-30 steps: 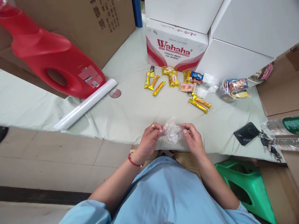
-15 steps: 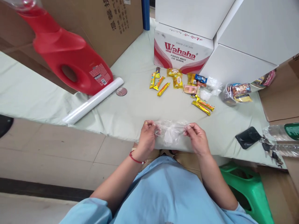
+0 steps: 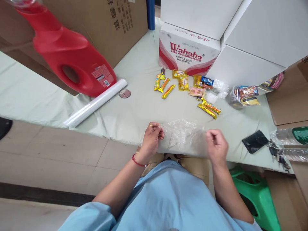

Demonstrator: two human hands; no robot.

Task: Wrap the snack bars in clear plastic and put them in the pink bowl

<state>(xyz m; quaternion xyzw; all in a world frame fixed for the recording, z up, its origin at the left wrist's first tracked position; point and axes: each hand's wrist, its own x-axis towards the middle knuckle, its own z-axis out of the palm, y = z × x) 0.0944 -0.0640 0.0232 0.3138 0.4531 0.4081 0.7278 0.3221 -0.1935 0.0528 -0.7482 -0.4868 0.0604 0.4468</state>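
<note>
A thin, clear plastic bag (image 3: pixel 183 133) is spread between my hands over the table's front edge. My left hand (image 3: pixel 152 136), with a red bracelet at the wrist, is closed in a pinch on the bag's left end. Pinched shut and slightly blurred, my right hand (image 3: pixel 218 146) is at the bag's right end. The film there is so sheer that its edge is hard to make out. Beyond the bag lie yellow-wrapped snack bars (image 3: pixel 168 91) and, farther right, two more yellow bars (image 3: pixel 207 111).
A white plastic roll (image 3: pixel 96 104) lies at the left by a red jug (image 3: pixel 74 61) and a round metal disc (image 3: pixel 124 93). Boxes, including a Wahaba carton (image 3: pixel 187 53), line the back. At right are a snack tub (image 3: pixel 235 98), black pouch (image 3: pixel 255 141), keys (image 3: pixel 279 155) and bottles (image 3: pixel 286 136).
My right hand has moved right, away from my left. The bunched plastic bag is now stretched wider and flatter. My left hand has barely shifted.
</note>
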